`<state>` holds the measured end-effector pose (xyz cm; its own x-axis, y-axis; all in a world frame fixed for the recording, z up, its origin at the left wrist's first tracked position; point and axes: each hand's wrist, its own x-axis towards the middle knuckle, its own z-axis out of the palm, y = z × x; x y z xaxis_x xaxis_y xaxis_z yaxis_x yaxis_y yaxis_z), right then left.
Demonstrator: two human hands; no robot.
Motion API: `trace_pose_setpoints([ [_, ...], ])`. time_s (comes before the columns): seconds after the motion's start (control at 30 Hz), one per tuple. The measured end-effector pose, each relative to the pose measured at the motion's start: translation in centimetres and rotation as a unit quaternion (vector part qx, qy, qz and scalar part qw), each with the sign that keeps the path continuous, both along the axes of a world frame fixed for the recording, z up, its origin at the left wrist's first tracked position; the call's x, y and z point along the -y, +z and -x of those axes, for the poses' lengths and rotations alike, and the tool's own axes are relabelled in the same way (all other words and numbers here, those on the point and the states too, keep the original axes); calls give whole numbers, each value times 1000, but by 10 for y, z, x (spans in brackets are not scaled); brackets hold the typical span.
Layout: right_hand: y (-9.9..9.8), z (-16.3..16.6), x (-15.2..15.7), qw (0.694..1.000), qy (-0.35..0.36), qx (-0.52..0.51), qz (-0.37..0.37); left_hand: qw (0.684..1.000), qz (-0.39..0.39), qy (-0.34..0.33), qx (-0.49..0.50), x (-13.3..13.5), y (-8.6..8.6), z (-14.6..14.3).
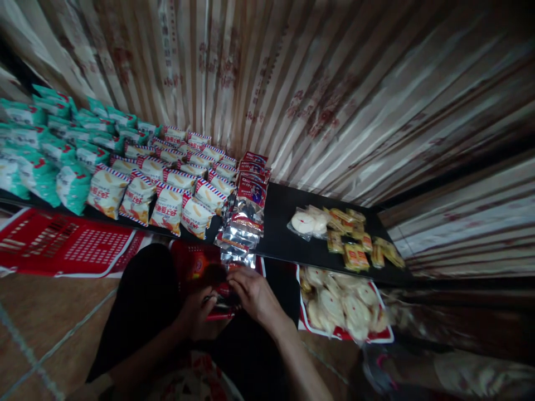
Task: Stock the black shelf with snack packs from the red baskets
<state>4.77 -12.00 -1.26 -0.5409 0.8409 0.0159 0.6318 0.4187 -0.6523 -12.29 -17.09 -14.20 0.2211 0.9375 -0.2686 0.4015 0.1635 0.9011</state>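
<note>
My left hand (199, 309) is closed low over a red basket (178, 259) between my knees, its fingers curled and in shadow. What it grips, perhaps a dark packet, is too dim to make out. Just to its right, my right hand (253, 292) has its fingers pinched together, and the thing at its fingertips is hidden. Silver-backed packets (244, 228) lie overlapped in a row on the black table, reaching down to the right fingertips. Behind them, red and dark packets (252, 186) show their printed fronts.
White snack bags (169, 209) and green bags (73, 186) stand in rows at left. On the black tabletop (280, 234) are round white packs (307, 223) and yellow packs (355, 253). Below sits a basket of pale round packs (346, 306). A red crate (83, 242) lies left; a curtain (251, 72) hangs behind.
</note>
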Motion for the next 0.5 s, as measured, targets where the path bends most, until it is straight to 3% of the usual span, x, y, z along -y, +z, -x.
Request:
trace_pose_setpoints([
  [0.1, 9, -4, 1, 997, -50, -39, -51, 999, -30, 14, 30, -5, 22, 5],
  [0.27, 15, -13, 10, 965, -209, -71, -141, 995, -14, 49, 82, -8, 58, 10],
  [0.37, 10, -16, 20, 942, -293, -103, -130, 993, -6, 63, 98, -6, 74, 11],
  [0.5, 4, -16, 37, 915, -349, -189, -75, 987, -25, 85, 135, -2, 93, 6],
])
